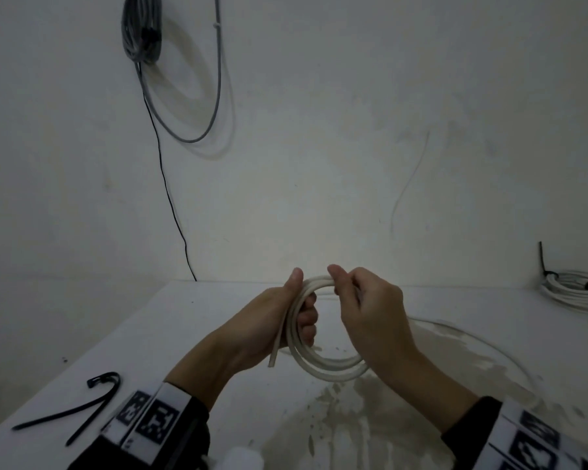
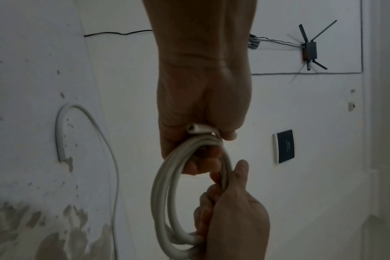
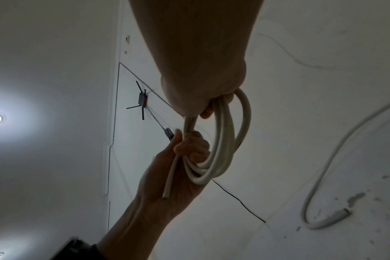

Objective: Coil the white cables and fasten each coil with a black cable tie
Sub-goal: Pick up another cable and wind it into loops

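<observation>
Over the white table (image 1: 184, 334) I hold a small coil of white cable (image 1: 330, 368) between both hands. My left hand (image 1: 302, 300) grips the coil's left side, fingers curled through the loops, thumb on the outside; the cut cable end (image 1: 274, 357) sticks out below the palm. My right hand (image 1: 340, 283) pinches the top of the coil. In the left wrist view the coil (image 2: 167, 193) hangs between the hands; in the right wrist view the coil (image 3: 223, 140) shows several turns. A loose tail of cable (image 1: 472, 337) trails right across the table. A black cable tie (image 1: 82, 408) lies at the lower left.
A tied white coil (image 1: 577, 290) with black ties rests at the table's far right. A grey cable bundle (image 1: 141, 28) and a thin black wire (image 1: 170, 198) hang on the wall behind. The table surface (image 1: 353, 418) near me is stained.
</observation>
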`<state>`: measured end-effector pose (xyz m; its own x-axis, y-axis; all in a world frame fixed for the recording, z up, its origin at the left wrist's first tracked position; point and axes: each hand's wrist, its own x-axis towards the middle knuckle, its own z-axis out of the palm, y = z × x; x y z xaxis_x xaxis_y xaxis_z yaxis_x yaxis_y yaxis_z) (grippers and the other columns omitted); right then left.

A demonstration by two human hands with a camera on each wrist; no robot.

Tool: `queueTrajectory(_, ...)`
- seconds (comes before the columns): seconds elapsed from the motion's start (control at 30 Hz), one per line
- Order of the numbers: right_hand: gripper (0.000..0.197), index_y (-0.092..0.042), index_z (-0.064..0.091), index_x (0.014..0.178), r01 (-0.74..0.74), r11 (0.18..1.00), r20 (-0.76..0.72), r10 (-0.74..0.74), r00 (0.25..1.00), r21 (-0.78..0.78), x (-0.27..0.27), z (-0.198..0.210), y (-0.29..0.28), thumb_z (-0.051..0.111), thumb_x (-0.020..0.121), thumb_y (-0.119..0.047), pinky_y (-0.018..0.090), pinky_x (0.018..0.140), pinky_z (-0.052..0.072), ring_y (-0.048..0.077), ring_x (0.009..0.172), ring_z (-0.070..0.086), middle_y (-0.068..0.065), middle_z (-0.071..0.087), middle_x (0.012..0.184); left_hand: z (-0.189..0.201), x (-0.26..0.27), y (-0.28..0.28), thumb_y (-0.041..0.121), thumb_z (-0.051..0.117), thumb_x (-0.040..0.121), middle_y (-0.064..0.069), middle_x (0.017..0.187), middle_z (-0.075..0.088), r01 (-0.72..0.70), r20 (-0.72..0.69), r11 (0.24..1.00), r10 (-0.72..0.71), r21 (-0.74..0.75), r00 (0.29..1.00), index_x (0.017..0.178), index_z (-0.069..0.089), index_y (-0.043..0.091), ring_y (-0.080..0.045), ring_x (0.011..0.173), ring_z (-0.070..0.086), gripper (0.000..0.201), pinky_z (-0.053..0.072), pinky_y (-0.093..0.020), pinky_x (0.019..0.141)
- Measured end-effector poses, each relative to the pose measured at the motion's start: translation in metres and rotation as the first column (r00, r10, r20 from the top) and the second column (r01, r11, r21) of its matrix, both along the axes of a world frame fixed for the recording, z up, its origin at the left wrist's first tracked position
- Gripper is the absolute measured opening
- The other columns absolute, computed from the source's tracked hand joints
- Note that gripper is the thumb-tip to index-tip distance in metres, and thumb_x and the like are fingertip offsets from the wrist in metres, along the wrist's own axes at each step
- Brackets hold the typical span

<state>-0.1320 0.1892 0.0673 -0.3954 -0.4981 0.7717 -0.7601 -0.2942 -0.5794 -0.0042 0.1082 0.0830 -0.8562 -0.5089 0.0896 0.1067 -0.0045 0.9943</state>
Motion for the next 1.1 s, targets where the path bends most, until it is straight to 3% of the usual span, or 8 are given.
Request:
queueTrajectory(0.13, 0.051, -0.001, 0.051, 0.063, 0.020, 0.998, 0.065, -0.023, 0.998, 0.053, 0.000, -0.006, -0.006, 0.040, 0.090, -0.043, 0.022, 0.043, 0.031, 0.011, 0.042, 0.035, 0.010, 0.051, 0.051, -0.001, -0.003, 0.004, 0.051, 0.029, 0.094, 0.004, 0.056, 0.033, -0.049, 0.000, 0.995, 0.049, 0.082, 0.999, 0.079, 0.047, 0.010, -0.009, 0.046, 0.036, 0.047, 0.041, -0.022, 0.053)
queueTrajectory(0.23, 0.051, 0.002, 0.054, 0.071, 0.044, 0.995, 0.108, -0.054, 0.993, 0.093, 0.002, -0.009, -0.008, 0.038, 0.095, -0.040, 0.034, 0.047, 0.046, 0.033, 0.048, 0.051, 0.020, 0.062, 0.066, -0.002, -0.007, 0.010, 0.052, 0.025, 0.095, 0.004, 0.054, 0.029, -0.120, 0.004, 0.993, 0.120, -0.005, 0.993, 0.072, 0.044, 0.011, -0.008, 0.044, 0.028, 0.050, 0.034, -0.019, 0.045)
queueTrajectory(0.37, 0.050, 0.000, 0.053, 0.072, -0.078, 0.989, 0.247, 0.045, 0.968, 0.125, 0.007, -0.009, -0.001, 0.035, 0.096, -0.039, 0.025, 0.030, 0.041, 0.027, 0.036, 0.054, 0.015, 0.055, 0.054, -0.006, -0.011, 0.013, 0.055, 0.016, 0.093, 0.004, 0.047, 0.034, -0.249, 0.033, 0.951, 0.259, -0.185, 0.965, 0.065, 0.043, 0.012, -0.009, 0.039, 0.031, 0.058, 0.033, -0.020, 0.042)
queueTrajectory(0.5, 0.052, -0.004, 0.053, 0.071, -0.353, 0.901, 0.388, 0.240, 0.890, 0.252, -0.004, -0.008, 0.006, 0.029, 0.095, -0.044, 0.027, 0.039, 0.046, 0.021, 0.038, 0.057, 0.002, 0.048, 0.044, -0.009, -0.007, 0.011, 0.057, 0.011, 0.093, 0.002, 0.041, 0.036, -0.253, 0.081, 0.926, 0.285, -0.280, 0.955, 0.055, 0.044, 0.013, -0.011, 0.033, 0.034, 0.067, 0.033, -0.020, 0.039)
queueTrajectory(0.63, 0.038, -0.018, 0.063, 0.094, -0.457, 0.846, 0.239, 0.401, 0.885, 0.275, -0.006, -0.005, 0.005, 0.032, 0.096, -0.040, 0.026, 0.047, 0.050, 0.017, 0.051, 0.062, 0.005, 0.065, 0.064, -0.010, -0.011, 0.019, 0.056, 0.012, 0.093, 0.007, 0.037, 0.040, -0.169, 0.158, 0.889, 0.257, -0.425, 0.953, 0.049, 0.047, 0.017, -0.007, 0.031, 0.034, 0.069, 0.033, -0.018, 0.037)
queueTrajectory(0.8, 0.032, -0.011, 0.068, 0.073, -0.279, 0.958, -0.307, 0.287, 0.907, 0.073, -0.012, -0.007, 0.001, 0.048, 0.093, -0.026, 0.013, 0.059, 0.043, 0.001, 0.055, 0.054, -0.013, 0.059, 0.058, 0.001, -0.016, 0.021, 0.062, 0.009, 0.090, 0.002, 0.041, 0.033, -0.155, 0.210, 0.930, 0.233, -0.333, 0.949, 0.051, 0.046, 0.012, -0.010, 0.034, 0.027, 0.074, 0.028, -0.018, 0.038)
queueTrajectory(1.0, 0.027, -0.012, 0.052, 0.097, -0.105, 0.921, -0.432, 0.274, 0.859, 0.375, -0.014, -0.007, 0.002, 0.041, 0.097, -0.036, 0.022, 0.063, 0.042, 0.014, 0.069, 0.050, -0.003, 0.051, 0.085, 0.009, -0.019, 0.012, 0.059, 0.015, 0.094, 0.002, 0.038, 0.034, -0.272, 0.205, 0.885, 0.367, -0.379, 0.907, 0.048, 0.038, 0.010, -0.009, 0.030, 0.029, 0.071, 0.029, -0.017, 0.036)
queueTrajectory(1.1, 0.020, -0.018, 0.038, 0.090, -0.027, 0.891, -0.402, 0.231, 0.886, 0.452, -0.010, -0.007, 0.001, 0.033, 0.098, -0.036, 0.022, 0.053, 0.036, 0.009, 0.059, 0.044, -0.012, 0.041, 0.073, 0.007, -0.025, 0.008, 0.053, 0.021, 0.096, 0.001, 0.041, 0.041, -0.314, 0.136, 0.814, 0.426, -0.489, 0.894, 0.059, 0.052, 0.003, -0.009, 0.031, 0.034, 0.070, 0.031, -0.018, 0.036)
